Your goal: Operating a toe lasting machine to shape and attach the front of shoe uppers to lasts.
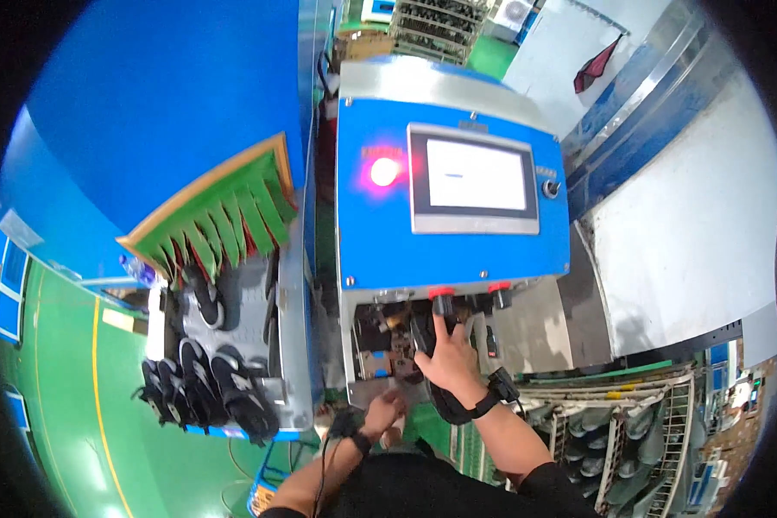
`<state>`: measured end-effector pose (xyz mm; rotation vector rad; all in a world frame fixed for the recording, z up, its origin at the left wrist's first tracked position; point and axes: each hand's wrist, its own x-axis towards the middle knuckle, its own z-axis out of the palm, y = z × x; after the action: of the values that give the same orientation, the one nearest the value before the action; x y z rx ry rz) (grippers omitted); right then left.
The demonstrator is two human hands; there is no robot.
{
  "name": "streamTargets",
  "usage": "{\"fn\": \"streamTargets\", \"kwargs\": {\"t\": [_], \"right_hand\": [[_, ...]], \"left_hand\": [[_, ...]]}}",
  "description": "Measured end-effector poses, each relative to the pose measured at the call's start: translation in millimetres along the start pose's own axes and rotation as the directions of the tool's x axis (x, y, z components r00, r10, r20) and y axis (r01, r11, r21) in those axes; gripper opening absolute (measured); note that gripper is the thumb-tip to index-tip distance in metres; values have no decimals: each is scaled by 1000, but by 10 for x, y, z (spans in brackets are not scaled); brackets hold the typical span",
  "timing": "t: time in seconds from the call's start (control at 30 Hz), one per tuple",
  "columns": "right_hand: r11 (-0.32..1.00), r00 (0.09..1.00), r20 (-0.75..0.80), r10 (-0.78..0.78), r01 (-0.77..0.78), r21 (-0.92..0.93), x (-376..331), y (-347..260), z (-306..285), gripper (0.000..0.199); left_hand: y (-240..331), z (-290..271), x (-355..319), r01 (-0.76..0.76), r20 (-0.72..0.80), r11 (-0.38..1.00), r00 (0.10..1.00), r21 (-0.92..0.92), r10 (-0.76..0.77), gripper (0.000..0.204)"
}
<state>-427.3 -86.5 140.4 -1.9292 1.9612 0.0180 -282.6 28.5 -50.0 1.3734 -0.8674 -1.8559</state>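
In front of me stands a blue machine [371, 250] with a lit screen and a glowing red light. My right hand [451, 363] is under its panel, fingers apart, the index finger reaching up to a black knob [442, 302]. A dark shoe-like item [445, 402] lies beneath that hand, mostly covered by it; I cannot tell whether the hand grips it. Lower and to the left, my left hand [383, 413] is near the machine's lower front edge, its fingers curled together. What they hold, if anything, is hidden.
To the left, several black shoes [237, 388] sit on a grey conveyor [246, 298], before a blue oven-like housing with green strip curtains [224, 229]. A second black knob [501, 299] is on the panel's underside. Racks [622, 432] with shoe-shaped pieces stand at lower right.
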Motion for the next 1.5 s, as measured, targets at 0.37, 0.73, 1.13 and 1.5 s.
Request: {"fn": "streamTargets", "kwargs": {"t": [0.37, 0.73, 1.13, 1.5], "right_hand": [[997, 989, -129, 67, -60, 51, -148, -29, 164, 99], [929, 749, -594, -294, 370, 7, -1451, 302, 433, 92], [15, 941, 268, 207, -277, 961, -1973, 119, 629, 106], [321, 946, -258, 198, 186, 929, -2361, 499, 1562, 96]], "left_hand": [[293, -691, -462, 227, 25, 974, 974, -19, -226, 35], [888, -197, -818, 238, 365, 964, 913, -121, -180, 47], [429, -538, -1393, 648, 461, 760, 686, -38, -562, 48], [746, -1200, -1649, -88, 227, 670, 966, 737, -123, 58]]}}
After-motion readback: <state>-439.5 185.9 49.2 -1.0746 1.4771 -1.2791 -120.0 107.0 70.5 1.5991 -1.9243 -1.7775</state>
